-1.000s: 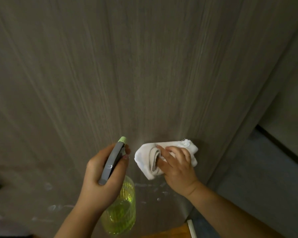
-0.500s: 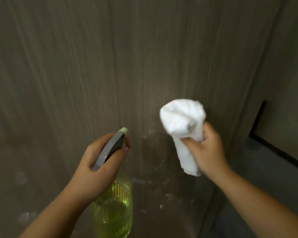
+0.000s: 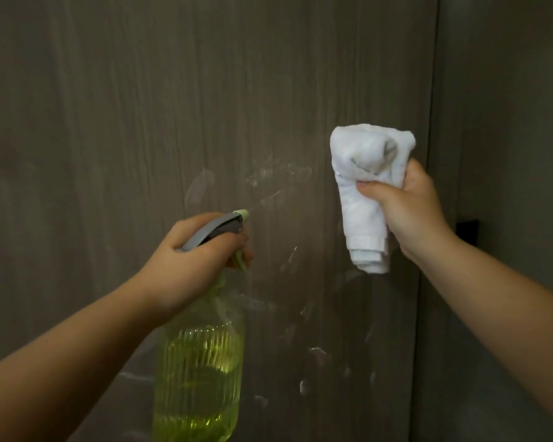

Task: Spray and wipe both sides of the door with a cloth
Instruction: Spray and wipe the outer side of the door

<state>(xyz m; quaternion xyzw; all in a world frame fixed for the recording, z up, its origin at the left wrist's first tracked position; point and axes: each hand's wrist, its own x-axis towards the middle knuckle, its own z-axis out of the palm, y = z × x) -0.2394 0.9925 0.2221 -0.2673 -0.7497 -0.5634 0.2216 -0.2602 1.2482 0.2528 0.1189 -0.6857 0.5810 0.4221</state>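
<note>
A grey-brown wood-grain door (image 3: 141,122) fills the view, with wet streaks and droplets across its lower middle. My left hand (image 3: 189,266) grips the grey and green trigger head of a ribbed yellow-green spray bottle (image 3: 198,378), its nozzle aimed at the door. My right hand (image 3: 409,215) grips a bunched white cloth (image 3: 367,173), held up just off the door near its right edge.
The door's right edge (image 3: 428,154) runs vertically, with a grey wall (image 3: 508,122) beyond it. A small dark fitting (image 3: 468,229) shows by my right wrist.
My right hand lifted the cloth off the low part of the door and raised it. My view tilted upward, and the bottle came up with my left hand.
</note>
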